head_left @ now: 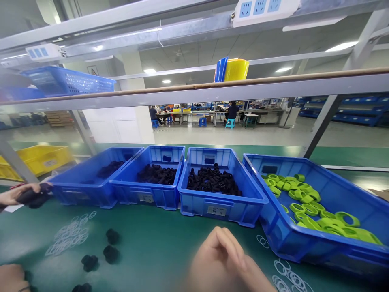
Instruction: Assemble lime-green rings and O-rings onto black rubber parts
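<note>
My left hand (205, 259) is at the lower middle, just in front of the blue bins, its fingers curled and its lower part blurred. Against it, from the lower right, comes my right hand (257, 271), only partly in frame. The two hands meet, and anything between them is hidden. To their left, several black ribbed sleeve-like pieces (111, 254) stand on the green tabletop (146, 247). Thin white rings (294, 280) lie to the right of my hands, with a few more rings (263, 241) by the right bin.
A co-worker's hand (12, 197) holds black pieces (35, 196) at the left; another hand (12, 278) is below. White rings (69, 235) lie nearby. Blue bins hold black parts (212, 180); the right bin (304, 239) holds green rings (310, 209). A shelf (182, 92) crosses above.
</note>
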`<state>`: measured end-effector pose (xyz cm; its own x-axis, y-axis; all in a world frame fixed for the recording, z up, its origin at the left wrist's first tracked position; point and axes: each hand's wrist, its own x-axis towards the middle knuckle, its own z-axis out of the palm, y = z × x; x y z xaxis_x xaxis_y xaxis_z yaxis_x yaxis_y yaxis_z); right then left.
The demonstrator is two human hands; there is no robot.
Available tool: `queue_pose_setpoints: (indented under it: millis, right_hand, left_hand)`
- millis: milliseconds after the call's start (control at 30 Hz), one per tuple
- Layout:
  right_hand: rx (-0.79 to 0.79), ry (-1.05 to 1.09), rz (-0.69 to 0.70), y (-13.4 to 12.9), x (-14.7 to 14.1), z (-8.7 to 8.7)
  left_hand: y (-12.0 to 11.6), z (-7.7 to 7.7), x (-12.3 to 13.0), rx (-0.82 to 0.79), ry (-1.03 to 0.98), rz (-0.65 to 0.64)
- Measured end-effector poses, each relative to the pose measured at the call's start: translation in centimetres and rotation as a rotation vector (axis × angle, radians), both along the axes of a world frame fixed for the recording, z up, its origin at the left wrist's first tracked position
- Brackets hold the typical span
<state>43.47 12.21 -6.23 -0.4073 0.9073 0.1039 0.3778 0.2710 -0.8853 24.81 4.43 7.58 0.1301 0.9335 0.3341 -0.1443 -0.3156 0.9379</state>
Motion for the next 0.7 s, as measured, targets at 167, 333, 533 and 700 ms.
queue_pose_setpoints:
  millis: [167, 333, 533, 700]
  right_hand:
    - [0.029, -0.034, -0.002, -0.17, -0.06, 0.19]
    - [0.086, -0.103, -0.022, -0.33, -0.23, 0.64]
    - [0.103, -0.039, -0.013, -0.30, -0.14, 0.84]
    - [0.096, -0.040, -0.019, -0.32, -0.25, 0.69]
  left_hand:
    - [0.03, -0.03, 0.04, 0.018, 0.031, 0.006]
    - [0.04, -0.19, -0.09, 0.031, 0.060, 0.024]
    - [0.25, -0.07, -0.13, 0.057, -0.048, -0.103]
    - [0.28, -0.29, -0.16, 0.023, 0.035, -0.061]
